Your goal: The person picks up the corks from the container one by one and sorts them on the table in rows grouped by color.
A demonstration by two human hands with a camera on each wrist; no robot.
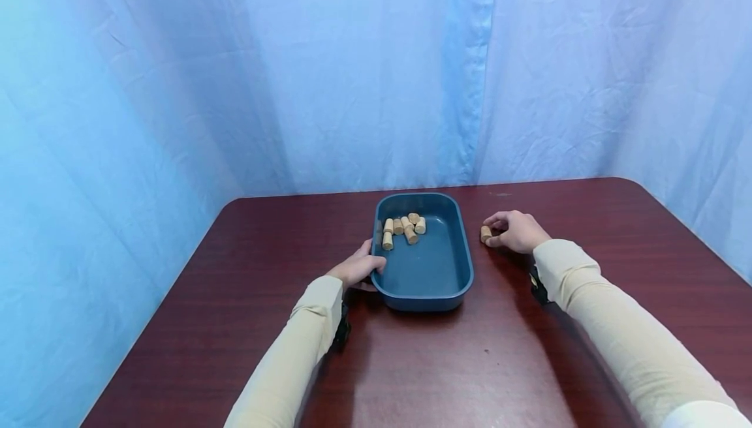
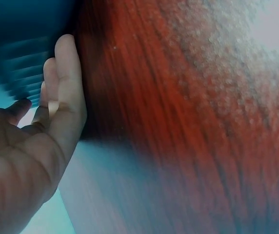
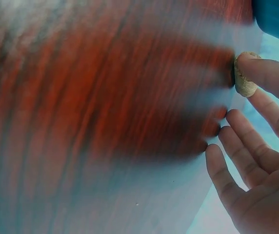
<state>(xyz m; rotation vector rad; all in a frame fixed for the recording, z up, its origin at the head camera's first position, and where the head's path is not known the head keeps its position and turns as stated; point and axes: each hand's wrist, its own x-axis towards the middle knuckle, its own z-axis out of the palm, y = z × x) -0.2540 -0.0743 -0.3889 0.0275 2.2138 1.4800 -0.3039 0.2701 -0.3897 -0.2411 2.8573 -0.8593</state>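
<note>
A deep blue rectangular tray (image 1: 424, 300) stands on the table with several corks (image 1: 410, 236) lying in its far left part. My left hand (image 1: 358, 266) grips the tray's left wall near the front corner, thumb over the rim and inside. In the left wrist view, the other fingers (image 2: 69, 73) run along the tray's outer side, low by the tabletop. To the right of the tray, my right hand (image 1: 517, 232) pinches a single cork (image 1: 485, 233) between thumb and forefinger. The right wrist view has this cork (image 3: 247, 87) at the tabletop, the remaining fingers spread beside it.
The dark red wooden table (image 1: 252, 271) has rounded far corners. Pale blue curtains (image 1: 364, 76) hang behind it and along both sides. A small dark speck (image 1: 486, 351) lies on the tabletop in front of the tray.
</note>
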